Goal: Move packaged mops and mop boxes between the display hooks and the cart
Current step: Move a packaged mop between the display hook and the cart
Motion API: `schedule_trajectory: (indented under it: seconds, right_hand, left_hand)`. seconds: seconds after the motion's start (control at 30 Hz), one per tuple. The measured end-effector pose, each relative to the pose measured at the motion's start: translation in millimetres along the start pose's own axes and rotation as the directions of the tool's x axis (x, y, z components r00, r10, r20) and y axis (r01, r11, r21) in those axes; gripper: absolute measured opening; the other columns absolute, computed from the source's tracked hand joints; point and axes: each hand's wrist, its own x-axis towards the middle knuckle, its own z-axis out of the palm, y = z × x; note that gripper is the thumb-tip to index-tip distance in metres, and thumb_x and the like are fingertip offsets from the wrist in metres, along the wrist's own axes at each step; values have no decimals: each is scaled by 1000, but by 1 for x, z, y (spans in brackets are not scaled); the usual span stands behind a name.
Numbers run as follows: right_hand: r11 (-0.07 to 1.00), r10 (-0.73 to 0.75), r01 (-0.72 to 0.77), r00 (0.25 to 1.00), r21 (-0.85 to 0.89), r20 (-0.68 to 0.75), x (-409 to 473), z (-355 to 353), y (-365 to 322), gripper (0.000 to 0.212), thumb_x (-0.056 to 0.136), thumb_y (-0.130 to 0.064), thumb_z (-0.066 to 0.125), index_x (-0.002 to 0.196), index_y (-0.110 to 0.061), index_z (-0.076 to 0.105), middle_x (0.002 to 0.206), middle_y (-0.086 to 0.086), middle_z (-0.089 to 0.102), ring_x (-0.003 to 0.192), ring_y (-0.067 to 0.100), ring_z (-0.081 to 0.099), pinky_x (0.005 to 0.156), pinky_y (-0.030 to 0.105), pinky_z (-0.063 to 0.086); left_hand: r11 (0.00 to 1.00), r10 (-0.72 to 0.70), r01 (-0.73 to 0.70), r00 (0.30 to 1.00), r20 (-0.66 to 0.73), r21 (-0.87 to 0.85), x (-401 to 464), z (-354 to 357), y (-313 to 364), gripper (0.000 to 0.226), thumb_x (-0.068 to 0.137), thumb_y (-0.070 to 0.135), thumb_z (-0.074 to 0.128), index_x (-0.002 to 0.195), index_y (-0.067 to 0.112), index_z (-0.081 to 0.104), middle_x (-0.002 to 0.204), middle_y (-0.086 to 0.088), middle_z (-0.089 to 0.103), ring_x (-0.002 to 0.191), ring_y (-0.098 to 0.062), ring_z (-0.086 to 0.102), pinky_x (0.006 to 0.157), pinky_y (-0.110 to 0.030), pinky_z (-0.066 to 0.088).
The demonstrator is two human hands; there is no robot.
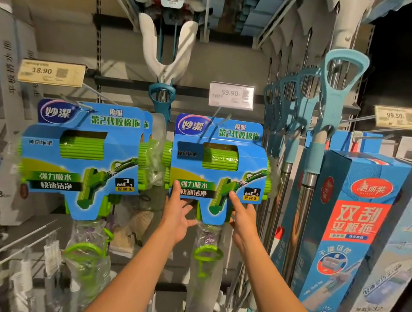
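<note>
Grey store display rack [124, 53] with hooks; on the middle hook hangs the blue cardboard-carded green sponge mop pack [217, 172], beside an identical pack [80, 158] to its left. My left hand [180, 210] and right hand [242, 214] both pinch its lower card edge, thumbs on front. I judge it light but floppy, plastic sleeve slippery, so hold the stiff card.

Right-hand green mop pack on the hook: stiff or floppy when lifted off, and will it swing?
The mop pack probably handles stiff up top: a cardboard sleeve wraps the sponge head. Below it, the plastic-bagged handle hangs loose, so it likely swings or trails. It hangs from a single hook, so it may pivot as the left hand and right hand lift it.
</note>
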Motion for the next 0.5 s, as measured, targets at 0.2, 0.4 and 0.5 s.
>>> schedule_trajectory:
  seconds: [0.2,0.4,0.5]
  right_hand:
    - [1000,-9,8,999,-15,-48,8,5,0,28,90,-22,74,115,-15,62,115,5,72,106,19,68,85,38,56]
    - [1000,8,-8,1000,-27,-14,2,9,1,18,93,-23,71,108,-26,62,109,-8,72,93,2,68,68,20,51]
    - [998,-3,4,1000,-59,6,-4,6,3,21,94,-23,69,115,-22,63,115,-2,73,103,10,68,81,29,55]
  left_hand:
    - [999,-23,21,999,39,34,9,-1,4,74,94,69,38,151,22,41,156,-13,40,148,-32,33,107,-73,31]
    - [999,-30,30,1000,0,16,5,0,3,77,93,71,40,154,24,37,159,-14,36,149,-32,31,109,-70,30]
    - [1000,-26,26,1000,-8,2,0,0,0,77,94,70,40,155,24,35,160,-15,34,149,-32,30,112,-70,29]
